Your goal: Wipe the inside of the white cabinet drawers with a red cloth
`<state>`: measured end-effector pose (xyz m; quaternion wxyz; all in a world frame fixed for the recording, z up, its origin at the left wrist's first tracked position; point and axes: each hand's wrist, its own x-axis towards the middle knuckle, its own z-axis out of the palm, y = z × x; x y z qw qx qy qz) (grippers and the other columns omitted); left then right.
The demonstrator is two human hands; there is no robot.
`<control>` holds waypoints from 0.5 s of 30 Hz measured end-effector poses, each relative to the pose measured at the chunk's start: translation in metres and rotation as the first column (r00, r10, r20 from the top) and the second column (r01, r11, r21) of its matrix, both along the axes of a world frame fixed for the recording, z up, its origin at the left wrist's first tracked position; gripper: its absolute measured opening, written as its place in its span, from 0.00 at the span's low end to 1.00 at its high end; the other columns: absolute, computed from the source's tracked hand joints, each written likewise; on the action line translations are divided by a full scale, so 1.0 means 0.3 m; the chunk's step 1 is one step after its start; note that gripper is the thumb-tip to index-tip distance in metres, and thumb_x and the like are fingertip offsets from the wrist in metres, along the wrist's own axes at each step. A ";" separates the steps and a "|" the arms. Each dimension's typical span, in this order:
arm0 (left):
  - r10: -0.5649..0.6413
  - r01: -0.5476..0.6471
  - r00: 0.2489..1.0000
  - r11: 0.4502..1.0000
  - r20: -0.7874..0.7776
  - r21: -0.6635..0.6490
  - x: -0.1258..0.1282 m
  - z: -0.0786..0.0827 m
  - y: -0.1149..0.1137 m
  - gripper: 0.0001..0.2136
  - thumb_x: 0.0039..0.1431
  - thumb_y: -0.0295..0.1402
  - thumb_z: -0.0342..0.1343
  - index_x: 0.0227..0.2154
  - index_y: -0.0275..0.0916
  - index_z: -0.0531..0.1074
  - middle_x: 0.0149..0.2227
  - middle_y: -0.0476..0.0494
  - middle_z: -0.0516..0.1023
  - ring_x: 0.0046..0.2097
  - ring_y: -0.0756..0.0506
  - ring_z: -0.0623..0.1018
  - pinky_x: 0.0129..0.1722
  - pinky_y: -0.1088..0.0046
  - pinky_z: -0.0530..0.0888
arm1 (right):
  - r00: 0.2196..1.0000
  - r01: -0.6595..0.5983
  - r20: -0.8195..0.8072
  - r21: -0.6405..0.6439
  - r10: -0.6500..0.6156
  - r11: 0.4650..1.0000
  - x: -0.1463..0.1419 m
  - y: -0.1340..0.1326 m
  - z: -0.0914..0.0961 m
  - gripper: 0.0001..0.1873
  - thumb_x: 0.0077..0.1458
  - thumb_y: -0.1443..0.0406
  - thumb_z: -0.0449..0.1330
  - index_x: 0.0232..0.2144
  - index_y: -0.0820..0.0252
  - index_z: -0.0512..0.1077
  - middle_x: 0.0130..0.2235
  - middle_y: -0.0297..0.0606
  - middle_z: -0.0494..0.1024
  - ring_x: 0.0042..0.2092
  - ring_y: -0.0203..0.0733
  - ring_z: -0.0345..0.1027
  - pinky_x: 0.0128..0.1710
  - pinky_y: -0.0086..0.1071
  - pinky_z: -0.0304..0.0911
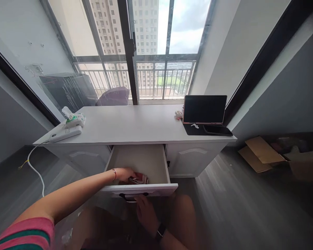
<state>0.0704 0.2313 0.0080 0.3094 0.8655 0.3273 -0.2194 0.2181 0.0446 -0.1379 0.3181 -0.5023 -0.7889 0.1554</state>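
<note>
An open drawer point(156, 159) juts out of the white desk point(133, 121) in front of me. Inside it, near the front left, lies a small folded reddish cloth point(140, 178). My left hand point(125, 173), with a red bracelet at the wrist, reaches over the drawer front and has its fingers closed on the cloth's left part, covering it. Below the drawer's front edge, my right hand point(147, 211), with a dark watch on the wrist, is closed at the black drawer handle point(130, 198). Its fingertips are partly in shadow.
On the desk's right are a tablet point(205, 109), a phone point(217, 130), white earphones point(195, 126) and a small wrapped item point(178, 115). A tissue pack point(75, 120) and a power strip point(66, 134) lie at left. An open cardboard box point(266, 152) stands on the floor at right.
</note>
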 end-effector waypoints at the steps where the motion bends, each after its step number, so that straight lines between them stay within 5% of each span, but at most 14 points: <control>1: -0.051 0.051 0.999 0.999 -0.011 -0.004 0.005 0.001 -0.008 0.25 0.43 0.28 0.59 0.48 0.51 0.76 0.42 0.46 0.82 0.40 0.40 0.77 0.41 0.68 0.70 | 1.000 0.010 -0.002 0.001 -0.010 1.000 -0.002 -0.001 -0.003 0.26 0.54 0.75 0.51 0.54 0.57 0.66 0.52 0.44 0.72 0.50 0.44 0.70 0.42 0.36 0.72; 10: -0.042 0.046 0.998 0.996 -0.045 0.081 0.017 0.000 0.053 0.37 0.38 0.40 0.65 0.57 0.53 0.68 0.49 0.40 0.75 0.44 0.36 0.76 0.43 0.65 0.71 | 0.999 -0.020 0.028 -0.003 0.021 1.000 0.004 0.004 -0.003 0.25 0.53 0.76 0.51 0.54 0.58 0.66 0.52 0.45 0.73 0.52 0.45 0.69 0.46 0.37 0.71; 15: -0.015 0.011 1.000 0.980 0.020 0.199 0.004 -0.045 0.135 0.35 0.45 0.39 0.61 0.61 0.49 0.63 0.53 0.36 0.70 0.48 0.34 0.74 0.48 0.62 0.69 | 0.999 -0.032 0.027 0.013 0.032 0.999 0.002 0.009 -0.002 0.24 0.54 0.74 0.51 0.52 0.55 0.67 0.50 0.42 0.75 0.49 0.45 0.71 0.44 0.36 0.72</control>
